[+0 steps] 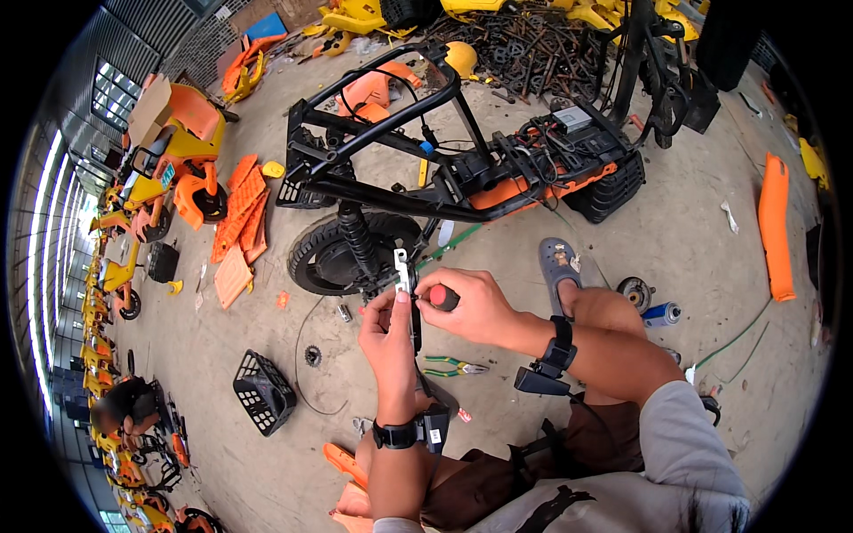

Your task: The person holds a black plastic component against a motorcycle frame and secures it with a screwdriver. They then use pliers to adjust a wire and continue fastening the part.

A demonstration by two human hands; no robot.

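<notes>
My left hand (388, 329) is closed on a small pale metal bracket (402, 266) that stands up from between thumb and fingers. My right hand (475, 306) grips a screwdriver (442, 298) by its red and black handle. The shaft points left toward the bracket, but its tip is too small to make out. Just beyond both hands are the rear wheel (311, 258) and the coil shock absorber (355, 235) of a stripped scooter. Its black tube frame (382, 133) carries bare wiring and an orange lower panel.
Pliers with green and yellow handles (455, 365), a black plastic basket (264, 391), a small sprocket (312, 355) and a blue spray can (661, 314) lie on the concrete floor. Orange panels (240, 213) are at left, rusty parts (524, 58) behind. Another person (133, 404) crouches at far left.
</notes>
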